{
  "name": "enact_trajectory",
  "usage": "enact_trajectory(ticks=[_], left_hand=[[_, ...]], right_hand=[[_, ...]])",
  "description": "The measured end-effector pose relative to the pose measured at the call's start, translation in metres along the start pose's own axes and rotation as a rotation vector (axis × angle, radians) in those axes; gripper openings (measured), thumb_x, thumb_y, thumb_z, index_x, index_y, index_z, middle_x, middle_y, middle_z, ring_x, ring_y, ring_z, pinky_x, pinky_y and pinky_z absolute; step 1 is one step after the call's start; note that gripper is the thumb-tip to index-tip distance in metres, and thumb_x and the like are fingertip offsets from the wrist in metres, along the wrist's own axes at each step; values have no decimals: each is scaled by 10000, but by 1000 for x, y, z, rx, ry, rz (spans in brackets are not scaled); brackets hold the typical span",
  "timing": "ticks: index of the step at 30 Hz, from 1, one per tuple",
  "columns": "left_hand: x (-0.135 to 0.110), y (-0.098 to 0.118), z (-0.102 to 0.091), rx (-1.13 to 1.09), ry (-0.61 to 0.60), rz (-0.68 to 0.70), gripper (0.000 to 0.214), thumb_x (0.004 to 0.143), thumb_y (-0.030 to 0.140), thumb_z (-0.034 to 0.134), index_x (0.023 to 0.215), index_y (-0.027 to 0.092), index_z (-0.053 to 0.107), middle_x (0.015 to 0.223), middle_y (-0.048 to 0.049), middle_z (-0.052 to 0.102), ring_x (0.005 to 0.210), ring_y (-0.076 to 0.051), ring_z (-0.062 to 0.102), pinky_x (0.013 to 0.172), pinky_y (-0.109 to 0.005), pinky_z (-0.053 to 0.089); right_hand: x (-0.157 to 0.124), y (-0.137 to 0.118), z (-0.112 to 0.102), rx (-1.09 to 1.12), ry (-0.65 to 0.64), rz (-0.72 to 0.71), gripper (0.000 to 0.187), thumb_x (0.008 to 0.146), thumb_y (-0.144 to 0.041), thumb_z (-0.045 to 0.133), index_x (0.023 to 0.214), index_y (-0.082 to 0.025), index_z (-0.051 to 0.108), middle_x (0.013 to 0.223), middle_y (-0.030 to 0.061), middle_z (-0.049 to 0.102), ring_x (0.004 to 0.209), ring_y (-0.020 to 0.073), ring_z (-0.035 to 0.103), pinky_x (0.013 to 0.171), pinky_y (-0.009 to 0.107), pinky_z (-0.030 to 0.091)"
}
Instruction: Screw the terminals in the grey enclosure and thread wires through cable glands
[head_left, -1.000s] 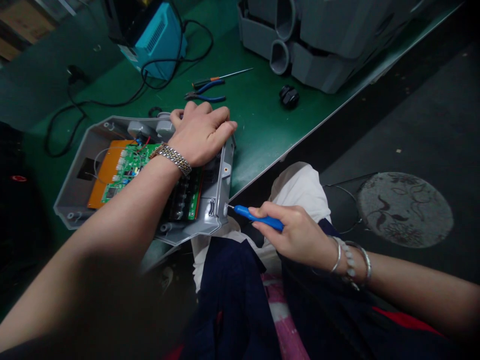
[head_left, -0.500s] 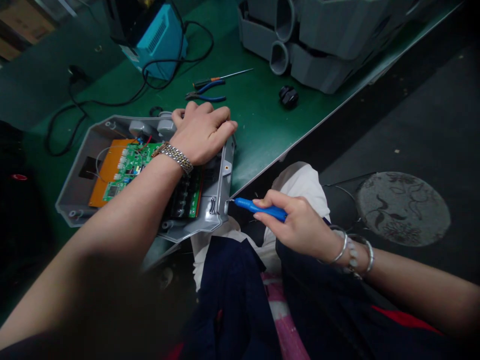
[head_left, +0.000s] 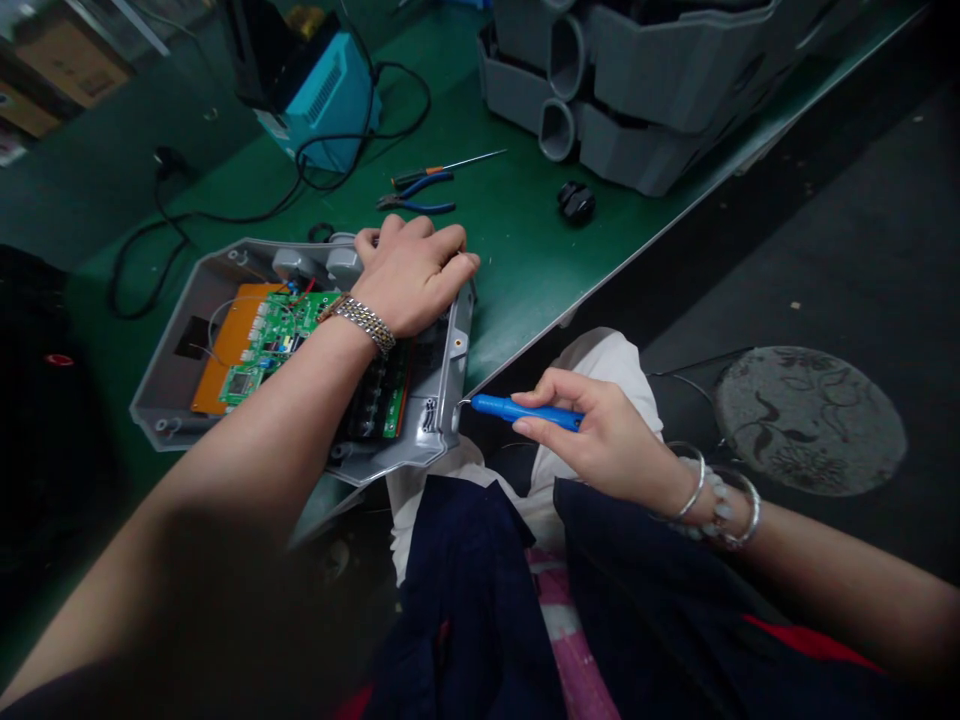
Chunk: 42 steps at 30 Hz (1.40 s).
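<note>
Our right grip [head_left: 600, 435] pinches a slim blue-handled screwdriver [head_left: 525, 411] between thumb and fingertips, the shaft pointing left toward the near corner of a grey plastic housing [head_left: 442, 400]. The metal tip sits right at that corner, though from up here we can't quite tell whether it touches the housing or stops just short. Silver bangles [head_left: 694, 490] circle that wrist.

Our left grip [head_left: 409, 280] lies across the far edge of the open housing, fingers spread and curled down over its rim, pressing on it. A metal link bracelet [head_left: 364, 325] sits on that wrist. The housing rests on the edge of a green worktop [head_left: 517, 270], tilted toward us, its near corner overhanging our lap. Inside it are a green circuit board [head_left: 281, 335] on an orange panel [head_left: 229, 345], with a row of dark components [head_left: 371, 400] beside them, partly under our left forearm.

Farther along the worktop lie blue-handled pliers [head_left: 416, 195], an orange-handled screwdriver [head_left: 442, 170] and a black cable gland [head_left: 576, 203]. Beyond them stand grey housings [head_left: 645, 110] in a stack and a teal device [head_left: 322, 105] trailing a black cable [head_left: 217, 212]. Dark navy trousers [head_left: 465, 600] cover our lap.
</note>
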<state>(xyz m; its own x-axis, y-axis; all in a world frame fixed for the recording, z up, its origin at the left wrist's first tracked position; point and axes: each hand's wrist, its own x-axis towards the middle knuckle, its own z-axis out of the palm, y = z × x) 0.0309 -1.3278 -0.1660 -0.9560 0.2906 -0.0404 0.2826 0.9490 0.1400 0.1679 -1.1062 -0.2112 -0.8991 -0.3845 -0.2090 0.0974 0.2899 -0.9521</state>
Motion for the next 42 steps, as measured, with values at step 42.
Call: enact_trajectory(ticks=[42], left_hand=[[2,0,-1,-10,-13,-3,470,948,544,324,1070,271,688,1158,-126,632,1200,-401,485,994,-631,334]], right_hand=[[-22,4,23,203,-92,161,222,909,-355,704,903,-164,591,972,47,716,738,111,610,611,212,433]])
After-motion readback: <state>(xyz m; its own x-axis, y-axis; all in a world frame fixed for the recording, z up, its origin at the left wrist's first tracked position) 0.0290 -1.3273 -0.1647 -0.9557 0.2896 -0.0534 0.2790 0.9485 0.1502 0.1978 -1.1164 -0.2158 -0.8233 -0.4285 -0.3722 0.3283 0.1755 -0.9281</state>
